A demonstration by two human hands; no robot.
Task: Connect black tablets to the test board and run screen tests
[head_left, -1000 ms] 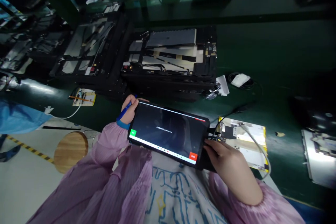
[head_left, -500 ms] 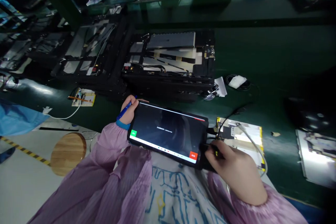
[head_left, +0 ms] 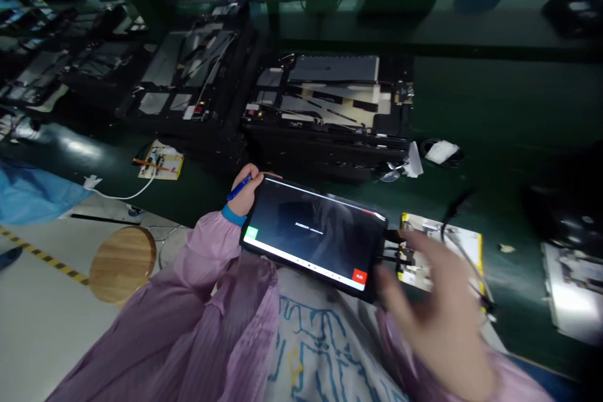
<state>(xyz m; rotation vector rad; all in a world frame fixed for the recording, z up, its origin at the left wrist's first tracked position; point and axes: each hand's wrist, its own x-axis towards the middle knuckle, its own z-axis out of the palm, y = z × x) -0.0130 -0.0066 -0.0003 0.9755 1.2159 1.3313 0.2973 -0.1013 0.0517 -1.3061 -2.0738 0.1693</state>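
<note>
My left hand (head_left: pixel 244 193) grips the left end of a black tablet (head_left: pixel 311 235), which is tilted over my lap. The same hand also keeps a blue pen (head_left: pixel 239 187) between its fingers. The lit screen shows a small line of text, a green square at lower left and a red one at lower right. Black plugs (head_left: pixel 390 248) stick out of the tablet's right edge. Beside that edge my right hand (head_left: pixel 440 308) is smeared by motion, its thumb and fingers apart and nothing visible between them. A dark cable (head_left: pixel 459 204) lies just past its fingers.
Stacks of opened black devices (head_left: pixel 330 100) stand behind the tablet on the green bench. A yellow-edged board (head_left: pixel 464 245) lies at right, near a silver panel (head_left: pixel 575 295). A coiled cable (head_left: pixel 443 152) sits farther back. Left are a wooden stool (head_left: pixel 122 264) and a co-worker's blue sleeve (head_left: pixel 35 191).
My right hand has let go of the dark cable end it pinched at the tablet's right edge, and its fingers have spread. The whole view has shifted; my left hand still holds the tablet.
</note>
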